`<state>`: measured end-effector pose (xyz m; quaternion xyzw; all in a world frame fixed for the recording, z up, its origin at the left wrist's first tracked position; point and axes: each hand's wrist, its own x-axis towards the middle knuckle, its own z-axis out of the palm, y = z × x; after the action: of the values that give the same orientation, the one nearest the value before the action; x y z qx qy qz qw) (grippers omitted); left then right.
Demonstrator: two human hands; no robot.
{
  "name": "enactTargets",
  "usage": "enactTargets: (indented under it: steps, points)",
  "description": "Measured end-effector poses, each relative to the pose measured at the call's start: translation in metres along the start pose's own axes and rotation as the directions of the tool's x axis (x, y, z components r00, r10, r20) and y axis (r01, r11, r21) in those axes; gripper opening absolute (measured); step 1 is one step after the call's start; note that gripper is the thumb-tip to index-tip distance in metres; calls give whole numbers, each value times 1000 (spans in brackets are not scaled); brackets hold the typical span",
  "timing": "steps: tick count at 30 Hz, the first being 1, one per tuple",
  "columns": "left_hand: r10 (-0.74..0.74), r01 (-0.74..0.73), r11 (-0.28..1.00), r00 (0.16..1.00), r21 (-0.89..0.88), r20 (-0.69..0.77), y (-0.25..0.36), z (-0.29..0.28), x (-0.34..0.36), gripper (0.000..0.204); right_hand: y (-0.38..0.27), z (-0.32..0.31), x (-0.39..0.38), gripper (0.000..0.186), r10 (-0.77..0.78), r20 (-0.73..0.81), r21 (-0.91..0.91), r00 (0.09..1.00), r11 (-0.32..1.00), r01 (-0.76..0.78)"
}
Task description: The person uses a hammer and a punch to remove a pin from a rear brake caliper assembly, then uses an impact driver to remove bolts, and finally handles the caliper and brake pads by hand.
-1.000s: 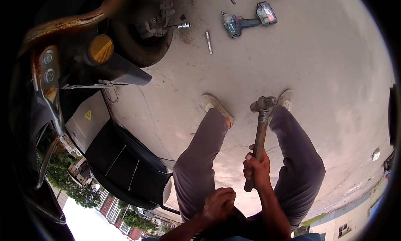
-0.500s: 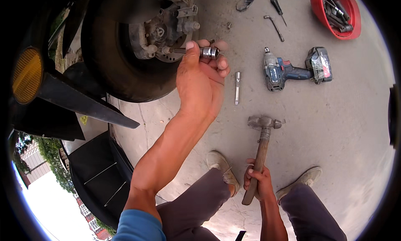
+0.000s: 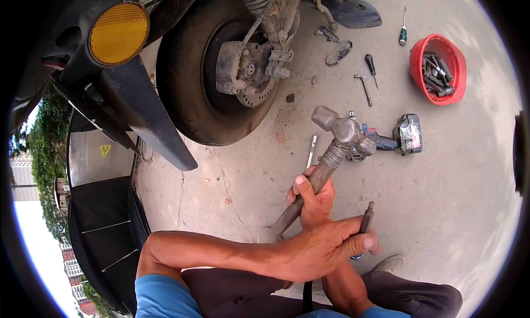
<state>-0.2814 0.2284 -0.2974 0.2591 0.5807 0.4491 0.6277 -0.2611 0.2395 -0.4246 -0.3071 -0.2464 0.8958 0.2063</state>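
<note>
My right hand point(image 3: 314, 199) grips the wooden handle of a wire-bound hammer point(image 3: 343, 131), its steel head raised above the others. My left hand point(image 3: 326, 246) crosses over my right forearm and holds a socket bit point(image 3: 366, 218) with the steel tip pointing up; most of its chrome end is hidden. Above, a tyre point(image 3: 185, 97) surrounds a dusty brake caliper point(image 3: 232, 67) and disc. Behind the hammer lie a cordless impact driver point(image 3: 407, 133) and a short chrome extension bar point(image 3: 312, 147).
Left, black bodywork point(image 3: 127, 119) with an amber reflector point(image 3: 118, 32) overhangs a black-lined panel point(image 3: 99, 213). On the concrete sit a red helmet point(image 3: 457, 72) full of sockets, screwdrivers point(image 3: 370, 64), a wrench point(image 3: 365, 92) and other parts point(image 3: 339, 52). My shoe point(image 3: 392, 263) shows below.
My left hand has drawn back from the brake hub to my right forearm, taking the socket bit with it. My right hand has lifted the hammer and moved it leftward and up.
</note>
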Motion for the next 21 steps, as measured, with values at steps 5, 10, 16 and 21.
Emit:
enactTargets:
  steps: [5, 10, 16, 21]
  points:
    - [26, -54, 878, 998, 476, 65, 21, -1, -22, 31, -15, 37, 19, 20, 40, 165, -38, 986, 999, -35]
    - [28, -26, 999, 997, 28, -67, 14, -14, -40, 27, -26, 45, 8, 19, 87, 70, 46, 994, 995, -91]
    - [99, -89, 984, 993, 151, -62, 9, -26, -51, 26, -7, 68, 16, 20, -270, -170, 359, 948, 879, 315]
    - [41, -24, 985, 994, 169, -99, 7, -31, -62, 28, -1, 67, 18, 20, 142, 108, 49, 984, 988, -148]
